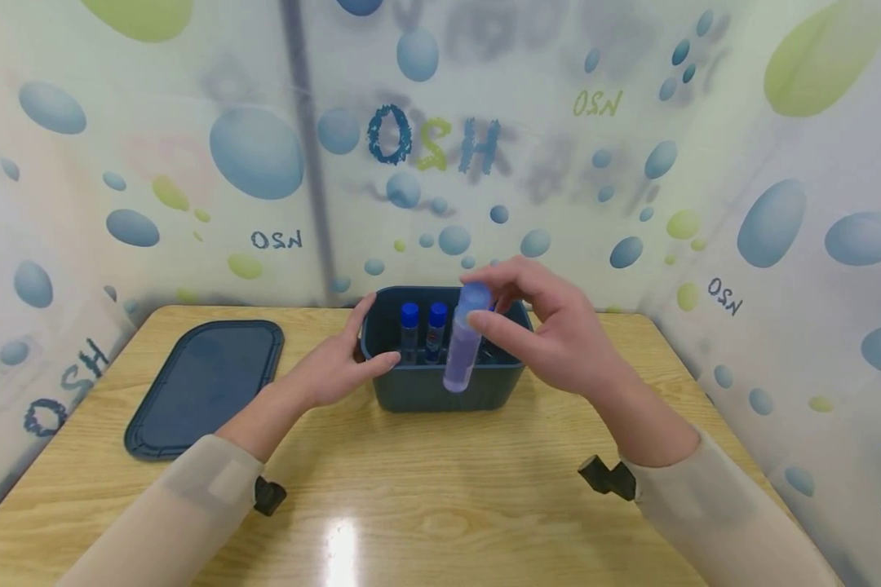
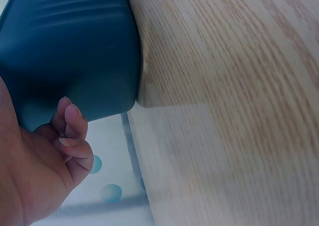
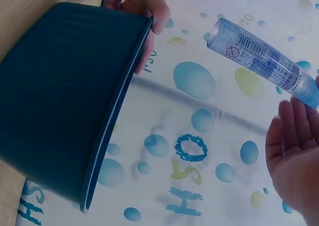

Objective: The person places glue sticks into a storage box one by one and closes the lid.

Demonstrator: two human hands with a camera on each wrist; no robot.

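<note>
A small clear bottle with a blue cap [image 1: 462, 350] is held up over the front rim of a dark blue plastic bin [image 1: 440, 391]. My right hand [image 1: 558, 326] pinches it near the cap between thumb and fingers; the bottle hangs slightly tilted. In the right wrist view the bottle [image 3: 259, 56] shows a printed label with a barcode. My left hand [image 1: 330, 367] grips the bin's left end, thumb and index finger at the rim, the other fingers loosely curled outside the wall in the left wrist view. Inside the bin stand other blue-capped bottles [image 1: 409, 326], partly hidden.
A dark blue lid [image 1: 209, 383] lies flat on the wooden table [image 1: 411, 497], left of the bin. Behind and at both sides hangs a pale curtain [image 1: 440, 228] printed with blue and green drops, close to the table's edges.
</note>
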